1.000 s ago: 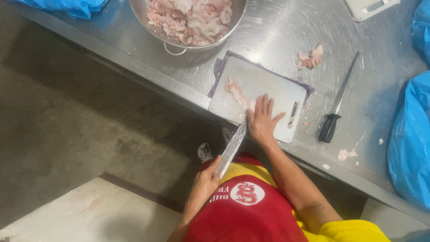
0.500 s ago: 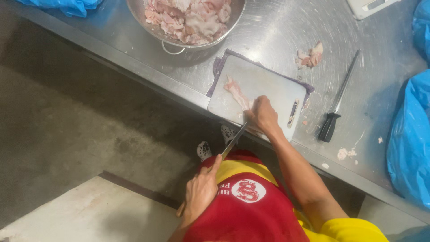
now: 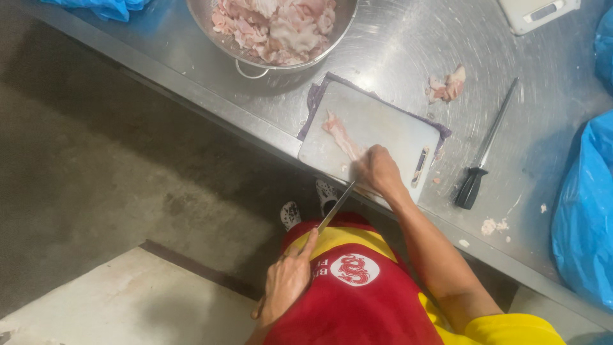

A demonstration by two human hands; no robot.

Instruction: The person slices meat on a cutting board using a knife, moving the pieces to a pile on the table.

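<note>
From my remote seat I see the left hand (image 3: 287,281) low in the view, close against the red and yellow shirt, well short of the bench (image 3: 396,45). Its fingers are wrapped tight round the handle of a knife (image 3: 335,206), with the forefinger laid along the top. The blade slants up and to the right, and its tip is near the front edge of the white cutting board (image 3: 389,124). The right arm reaches forward from the shoulder, bent slightly at the elbow, and the right hand (image 3: 380,169) sits knuckles-up on the near part of the board. Its fingers are curled under, bunched over the near end of a strip of meat (image 3: 338,134). The fingertips are hidden beneath the hand, so I cannot tell whether they pinch the strip or only press it down. The strip lies on the board, running away from the hand toward the far left corner. A purple cloth (image 3: 316,96) shows from under the board's edges. Beyond the board stands a metal bowl (image 3: 220,45) heaped with pale raw meat. To the right of the board a sharpening steel (image 3: 485,150) with a black handle lies on the bench, and a few meat scraps (image 3: 447,84) lie near its tip. A blue plastic bag (image 3: 584,211) fills the right edge.
</note>
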